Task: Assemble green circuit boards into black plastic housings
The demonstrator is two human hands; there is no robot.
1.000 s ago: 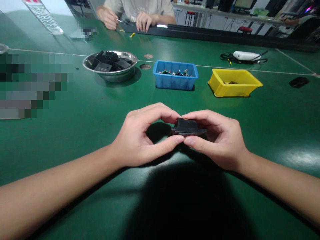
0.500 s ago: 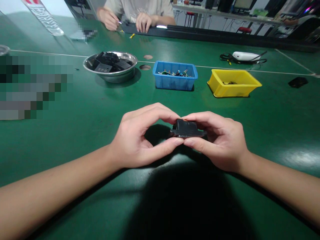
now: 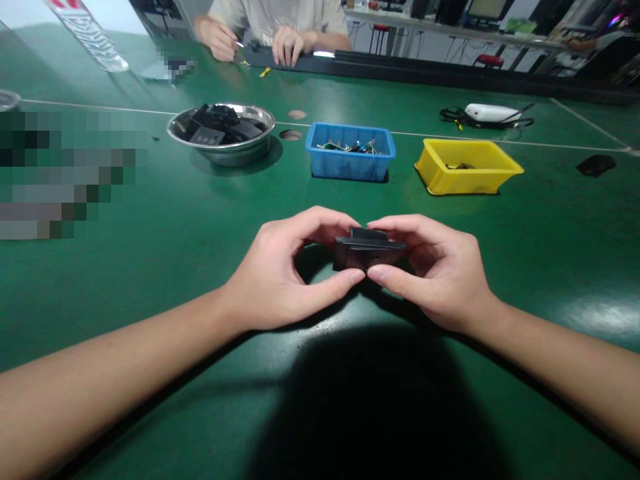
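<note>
Between my two hands is a small black plastic housing [image 3: 369, 252], tilted so that a flat face with small holes shows below a raised block. My left hand [image 3: 295, 273] grips its left part, with the thumb at the lower edge and fingers over the top. From the other side my right hand [image 3: 435, 273] pinches it the same way, the two thumb tips almost meeting. Beyond the hands stand a blue bin [image 3: 350, 163] of small metal and green parts and a yellow bin [image 3: 463, 177] with a few dark pieces.
A steel bowl [image 3: 235, 153] holds several black housings. Farther right lie a white device with a black cable [image 3: 493, 113] and a dark piece [image 3: 597, 165]. Across the green table [image 3: 175, 400] a person's hands [image 3: 287, 45] work at a long black bar [image 3: 400, 63]. A bottle [image 3: 95, 40] is at upper left.
The black housing has been turned in my hands, so its lower face now shows more and the raised block less. Both hands have shifted slightly with it.
</note>
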